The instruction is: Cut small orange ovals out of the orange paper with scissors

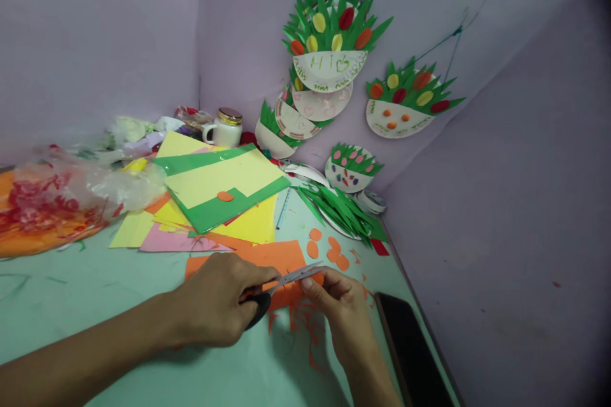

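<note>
My left hand (217, 299) is closed around the black handle of a pair of scissors (298, 274), whose blades point to the right. Between the thumb and fingers of my right hand (338, 305) is a small piece of orange paper (315, 278), partly hidden by the fingers and the blades. The scissor blades lie against or just in front of that piece; I cannot tell whether they touch it. Below and behind the hands lies a larger orange sheet (281, 253). Several cut orange ovals (335, 245) rest beyond my right hand, and thin orange scraps (305, 324) are scattered under it.
A stack of coloured paper (214, 175) lies behind my left hand, with a plastic bag (95, 191) at the left. Green paper strips (334, 210) are heaped at the back right. A dark phone (413, 350) lies by the right edge. Paper-plate crafts (329, 70) hang on the wall.
</note>
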{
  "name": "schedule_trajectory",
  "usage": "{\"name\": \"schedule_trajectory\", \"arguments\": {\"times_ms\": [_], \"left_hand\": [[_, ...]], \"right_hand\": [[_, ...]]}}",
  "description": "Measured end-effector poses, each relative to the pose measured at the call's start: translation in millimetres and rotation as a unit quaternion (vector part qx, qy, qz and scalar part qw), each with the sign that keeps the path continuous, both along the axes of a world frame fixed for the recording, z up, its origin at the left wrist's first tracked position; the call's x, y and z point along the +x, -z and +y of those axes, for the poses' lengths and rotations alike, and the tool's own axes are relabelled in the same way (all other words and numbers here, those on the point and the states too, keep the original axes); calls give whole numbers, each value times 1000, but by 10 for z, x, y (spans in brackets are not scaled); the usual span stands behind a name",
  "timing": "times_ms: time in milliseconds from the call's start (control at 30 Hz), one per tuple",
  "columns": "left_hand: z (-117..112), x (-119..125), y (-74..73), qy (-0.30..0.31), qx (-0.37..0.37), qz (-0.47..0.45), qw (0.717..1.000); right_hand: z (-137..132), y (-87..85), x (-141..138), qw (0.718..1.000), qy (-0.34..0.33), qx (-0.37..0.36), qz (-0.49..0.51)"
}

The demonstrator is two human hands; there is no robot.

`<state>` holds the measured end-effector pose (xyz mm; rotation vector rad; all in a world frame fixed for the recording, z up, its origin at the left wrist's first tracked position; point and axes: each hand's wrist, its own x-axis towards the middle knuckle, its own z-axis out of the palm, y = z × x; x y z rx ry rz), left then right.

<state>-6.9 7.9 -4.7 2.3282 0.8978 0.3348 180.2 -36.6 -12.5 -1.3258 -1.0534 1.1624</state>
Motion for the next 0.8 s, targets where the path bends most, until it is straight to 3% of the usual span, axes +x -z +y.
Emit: {"name": "schedule_trajectory", "arguments": {"times_ms": [167, 267, 367, 467, 533, 667, 800], "left_hand": [[1, 3, 9, -5, -31, -24, 999], [20, 15, 14, -28, -93, -71, 993], [50, 28, 29, -96, -207, -156, 961], [66, 29, 53, -138, -302, -201, 922], [58, 26, 69, -125, -286, -193, 930], [2, 34, 50, -107, -137, -102, 979], [-60, 57, -40, -87, -50, 0, 995]], "right_hand": [[5, -6, -30, 1000, 17, -19, 18], [13, 9, -35, 996, 70, -24, 40], [23, 28, -16, 988, 134, -13, 81], [29, 37, 1, 981, 151, -21, 123], [28, 39, -2, 979, 150, -31, 137], [24, 53, -19, 978, 145, -38, 143], [19, 61, -33, 980, 142, -39, 130]]}}
